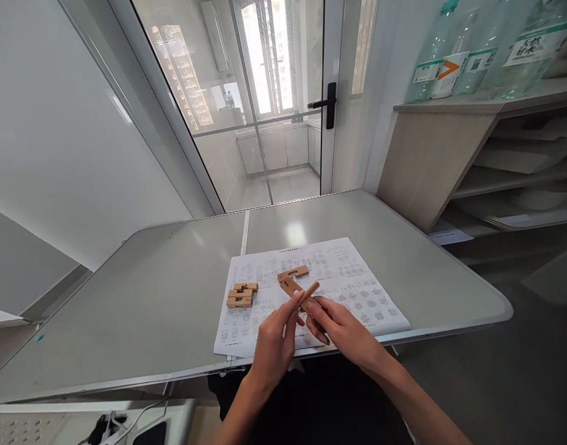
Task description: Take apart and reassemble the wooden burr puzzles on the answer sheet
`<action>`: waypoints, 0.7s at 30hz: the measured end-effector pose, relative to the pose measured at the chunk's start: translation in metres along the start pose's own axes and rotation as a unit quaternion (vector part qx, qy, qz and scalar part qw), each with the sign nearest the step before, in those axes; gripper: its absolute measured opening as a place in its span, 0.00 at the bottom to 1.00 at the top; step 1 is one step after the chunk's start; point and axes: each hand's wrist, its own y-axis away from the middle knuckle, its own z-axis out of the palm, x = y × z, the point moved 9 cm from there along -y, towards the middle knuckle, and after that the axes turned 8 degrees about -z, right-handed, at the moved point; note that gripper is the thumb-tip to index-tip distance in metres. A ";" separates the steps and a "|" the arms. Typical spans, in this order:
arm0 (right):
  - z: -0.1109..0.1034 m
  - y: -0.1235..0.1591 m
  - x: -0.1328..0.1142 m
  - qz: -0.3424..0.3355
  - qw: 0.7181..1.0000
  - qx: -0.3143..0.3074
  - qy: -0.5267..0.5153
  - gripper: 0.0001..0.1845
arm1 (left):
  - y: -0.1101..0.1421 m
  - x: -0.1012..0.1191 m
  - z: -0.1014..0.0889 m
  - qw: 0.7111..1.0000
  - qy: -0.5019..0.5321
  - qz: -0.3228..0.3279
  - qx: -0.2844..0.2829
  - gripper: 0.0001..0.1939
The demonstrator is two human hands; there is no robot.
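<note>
My left hand point(276, 330) and my right hand point(341, 324) meet over the printed sheet, fingers closed around wooden puzzle pieces. One flat piece point(290, 285) with a dark mark and a hole points away to the upper left. Across it lies a narrow wooden piece point(313, 289), angled to the upper right. My fingers hide the near ends, so I cannot tell whether the two are interlocked. Just beyond them, a notched wooden piece point(302, 271) rests on the paper. Several more notched blocks point(240, 301) sit together left of my hands.
The printed sheet point(371, 290) lies along the near edge of a grey table point(172, 296). Behind it stands a glass door point(287, 154) with a black handle point(330, 105). At right, a shelf unit point(431, 161) carries several plastic bottles point(478, 55). Cables point(139, 420) show at lower left.
</note>
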 end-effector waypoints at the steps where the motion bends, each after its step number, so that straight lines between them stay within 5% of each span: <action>1: 0.000 -0.001 0.000 -0.003 1.000 0.006 0.000 0.26 | 0.001 0.001 -0.001 1.000 -0.004 0.008 0.005 0.21; 13: 0.012 0.007 0.000 -0.044 0.998 0.039 -0.037 0.23 | 0.007 0.013 -0.008 0.998 -0.015 0.022 0.056 0.15; 21: 0.039 -0.010 0.000 -0.021 0.988 0.008 -0.152 0.22 | 0.011 -0.008 -0.036 0.993 0.045 -0.086 0.071 0.14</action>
